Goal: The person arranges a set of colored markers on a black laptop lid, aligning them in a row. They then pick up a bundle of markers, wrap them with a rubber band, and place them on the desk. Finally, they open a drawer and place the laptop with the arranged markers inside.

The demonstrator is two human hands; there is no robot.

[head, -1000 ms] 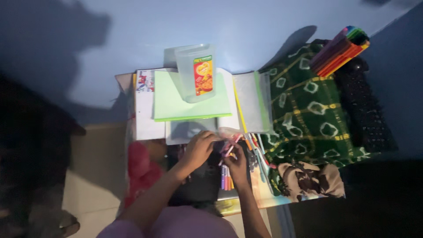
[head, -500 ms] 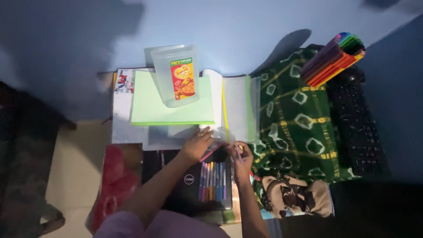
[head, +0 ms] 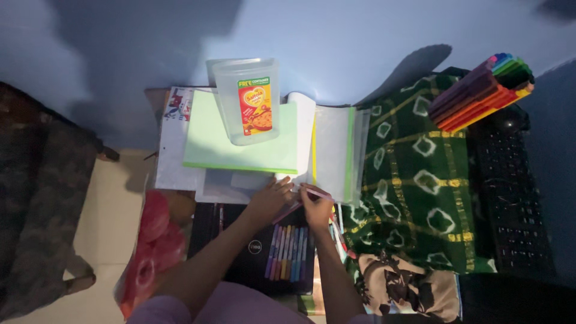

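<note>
Dim room, pale blue wall [head: 360, 30], cream floor [head: 114, 204] at left. Cluttered worktop: clear plastic tub with a red-and-green label [head: 247, 101] standing on a light green folder [head: 240, 150], stacked over white papers [head: 174, 162]; green patterned cloth [head: 414, 174] at right; bundle of coloured marker pens [head: 480, 93] and black keyboard [head: 516, 198] beyond it. Row of coloured pens [head: 288, 252] lying on a closed black laptop [head: 252, 258]. Left hand [head: 270, 201], fingers together, resting beside the right hand [head: 316, 207], whose fingers are clamped on a pink pen [head: 315, 192].
</note>
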